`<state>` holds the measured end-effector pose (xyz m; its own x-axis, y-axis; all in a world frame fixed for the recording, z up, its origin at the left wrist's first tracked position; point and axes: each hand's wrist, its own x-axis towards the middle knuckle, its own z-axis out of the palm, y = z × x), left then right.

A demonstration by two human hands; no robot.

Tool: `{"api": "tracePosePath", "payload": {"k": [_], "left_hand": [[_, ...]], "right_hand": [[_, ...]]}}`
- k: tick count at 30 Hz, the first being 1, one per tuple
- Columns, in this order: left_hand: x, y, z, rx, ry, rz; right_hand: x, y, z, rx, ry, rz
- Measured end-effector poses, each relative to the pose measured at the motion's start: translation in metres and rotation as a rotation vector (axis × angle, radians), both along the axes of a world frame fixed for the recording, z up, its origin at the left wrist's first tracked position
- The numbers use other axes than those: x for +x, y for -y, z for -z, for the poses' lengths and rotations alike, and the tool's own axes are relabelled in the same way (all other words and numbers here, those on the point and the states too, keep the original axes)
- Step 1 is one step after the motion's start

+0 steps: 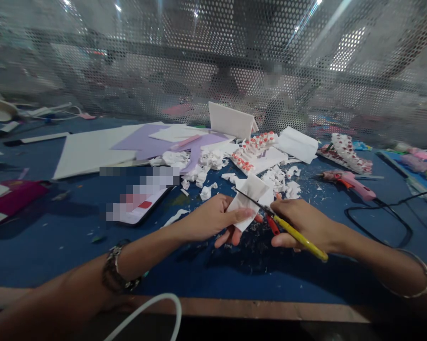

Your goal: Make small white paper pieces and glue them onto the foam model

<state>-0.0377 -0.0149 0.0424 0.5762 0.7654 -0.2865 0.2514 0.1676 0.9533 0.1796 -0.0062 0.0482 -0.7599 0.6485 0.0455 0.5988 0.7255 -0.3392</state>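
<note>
Between thumb and fingers, my left hand [218,218] pinches a small white piece of paper [247,196] above the blue table. My right hand [302,220] grips scissors [298,237] with yellow and red on the handles. Their dark blade lies across the face of the paper, pointing up and left; whether the other blade is behind it I cannot tell. Just beyond the hands are crumpled white paper scraps [208,163] and a white piece edged with red-dotted ruffles [256,156].
Left of my hands lies a phone [145,203], partly blurred out. White and purple sheets [92,147] spread behind it. A pink glue gun [355,182] with a black cord rests at the right. A folded white card [231,121] stands near the perforated metal screen [185,71].
</note>
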Motion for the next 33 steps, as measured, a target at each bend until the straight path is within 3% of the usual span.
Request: {"api": "tracePosePath", "payload": {"k": [4, 15, 26, 33], "left_hand": [[0.0, 0.0, -0.001, -0.017, 0.0, 0.016], [0.0, -0.005, 0.006, -0.043, -0.031, 0.039], [0.002, -0.004, 0.002, -0.039, -0.031, 0.041], [0.002, -0.004, 0.0, -0.013, -0.038, 0.053]], "right_hand": [[-0.002, 0.002, 0.0, 0.032, -0.02, 0.05], [-0.004, 0.006, -0.006, -0.078, -0.046, 0.127], [0.001, 0.004, 0.005, -0.281, -0.136, 0.14], [0.01, -0.01, 0.0, -0.043, -0.117, 0.191]]}}
